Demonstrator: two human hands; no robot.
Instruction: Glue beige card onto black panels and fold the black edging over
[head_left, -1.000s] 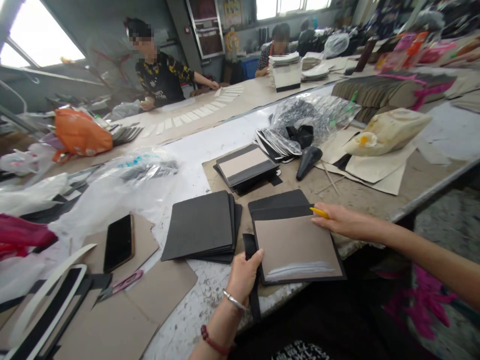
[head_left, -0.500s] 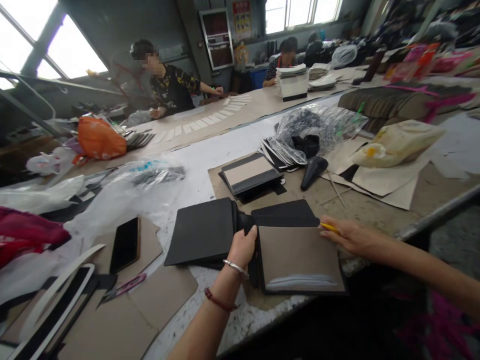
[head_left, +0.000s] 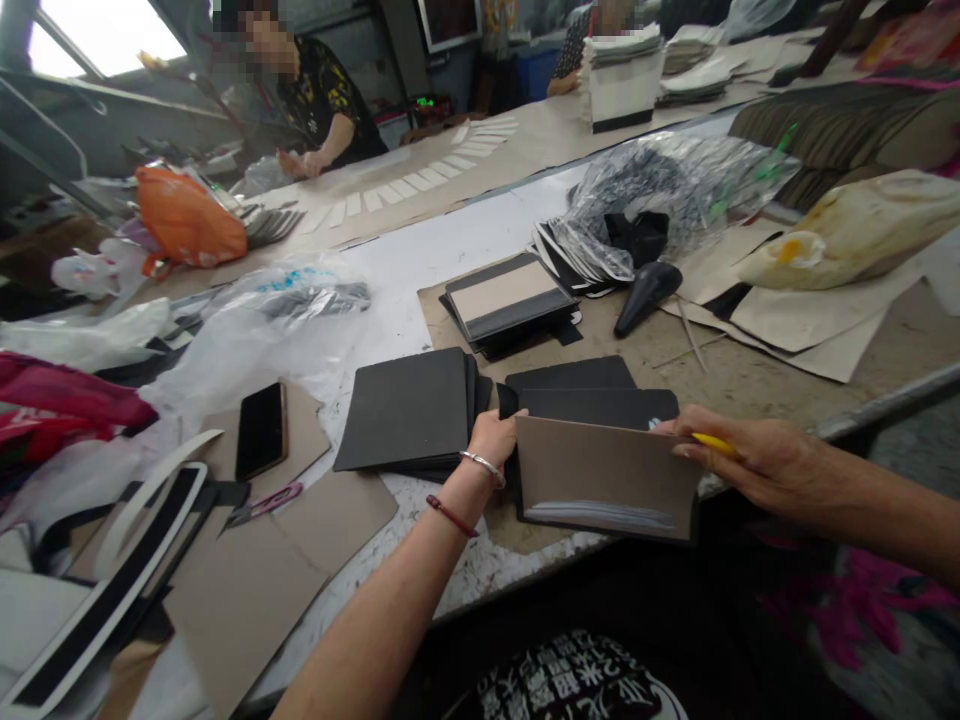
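One rectangular taupe sheet with black edging (head_left: pixel 607 475), between both hands at the near edge of the table (head_left: pixel 450 590). Its long axis runs left to right, right end slightly nearer the person; pale streaks lie along its near edge, count unclear. Right hand (head_left: pixel 750 455): fingers pinched on the sheet's far right corner, one slim yellow tool (head_left: pixel 718 445) also held, pointing left. Left hand (head_left: pixel 493 438): at the far left corner, fingers partly hidden; cannot tell whether closed on it. Two black panels (head_left: pixel 571 374) show beyond the sheet's far edge. Just left: one stack of dark rectangular sheets (head_left: pixel 405 410), number not countable. Farther back: one smaller stack topped by a beige strip (head_left: pixel 514 297), long side roughly left to right. Right of that, one black tapered object (head_left: pixel 646 300) and two thin sticks (head_left: pixel 693 338). Well to the left: one black-screened phone (head_left: pixel 261 430), one pink-handled tool (head_left: pixel 276 500). Two co-workers across the table, one in a black and yellow patterned top (head_left: pixel 330 105).
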